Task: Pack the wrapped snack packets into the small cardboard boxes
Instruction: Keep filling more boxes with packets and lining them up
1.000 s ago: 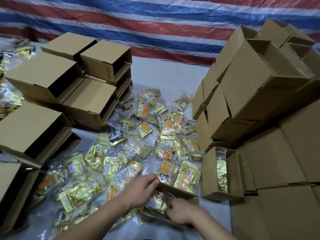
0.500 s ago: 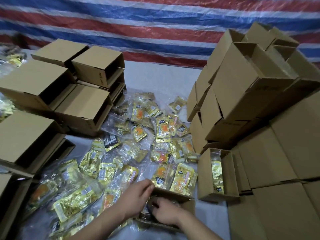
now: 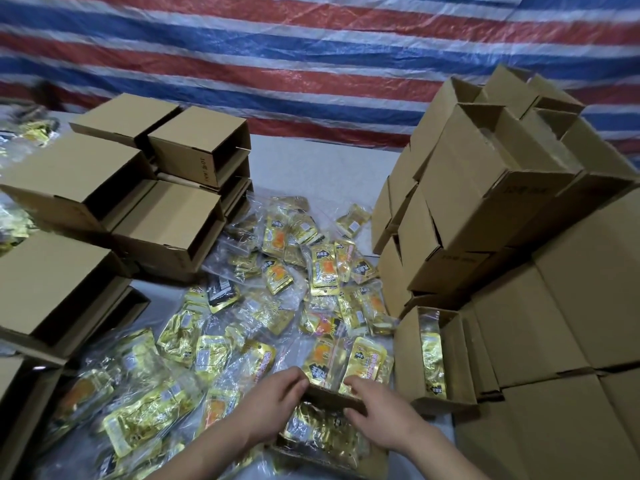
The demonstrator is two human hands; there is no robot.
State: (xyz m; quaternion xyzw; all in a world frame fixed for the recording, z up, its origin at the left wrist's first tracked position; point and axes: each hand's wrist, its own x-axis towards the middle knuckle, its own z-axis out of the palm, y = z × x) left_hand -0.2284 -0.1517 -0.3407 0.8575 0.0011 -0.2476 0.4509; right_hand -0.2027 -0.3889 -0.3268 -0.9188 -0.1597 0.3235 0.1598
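A small open cardboard box (image 3: pixel 330 399) sits right in front of me with gold snack packets (image 3: pixel 313 427) lying inside it. My left hand (image 3: pixel 273 407) grips the left end of its far wall, fingers curled over the edge. My right hand (image 3: pixel 379 414) holds the right end of that wall, fingers on top and thumb on the inner side. Loose gold and orange packets in clear bags (image 3: pixel 277 306) cover the table beyond the box. Another open box (image 3: pixel 405 362) stands to the right with a gold packet (image 3: pixel 433 362) upright inside.
Empty open boxes are stacked on the left (image 3: pixel 166 230) and piled high on the right (image 3: pixel 485 202). Closed boxes (image 3: pixel 554 341) fill the near right. A striped red, white and blue tarp (image 3: pixel 311 64) hangs behind the table.
My right hand has come up out of the box and now holds its far wall. My left hand shifted onto the same wall. The view tilted slightly.
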